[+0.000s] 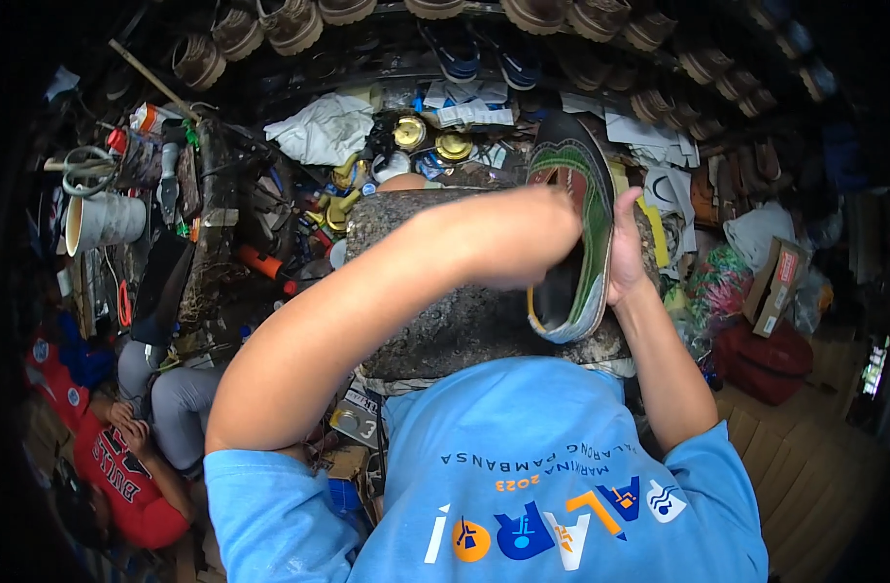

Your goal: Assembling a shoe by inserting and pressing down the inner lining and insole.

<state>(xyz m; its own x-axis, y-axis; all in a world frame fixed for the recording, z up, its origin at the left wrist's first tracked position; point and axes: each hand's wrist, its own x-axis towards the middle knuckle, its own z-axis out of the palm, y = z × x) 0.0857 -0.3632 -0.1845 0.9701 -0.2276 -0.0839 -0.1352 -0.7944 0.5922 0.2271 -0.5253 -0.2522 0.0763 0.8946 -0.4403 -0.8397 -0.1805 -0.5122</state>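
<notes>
A green shoe [597,228] with a dark toe, reddish-brown inner parts and a pale grey heel edge is held lengthwise over a dark, worn work block [430,321]. My right hand [628,251] grips it from its right side, thumb pointing up along the edge and the other fingers hidden behind it. Across the middle of the shoe lies my left hand [537,233], closed like a fist at the shoe's opening. It is slightly blurred, and whatever its fingers hold is hidden.
Brown shoes [294,29] line a shelf along the back. Tins [453,146], a white cloth [324,126] and papers clutter the far side. To the left are a white cup [105,222] and scissors [87,170]; a person in red [124,476] is close by. A red bag [764,360] lies right.
</notes>
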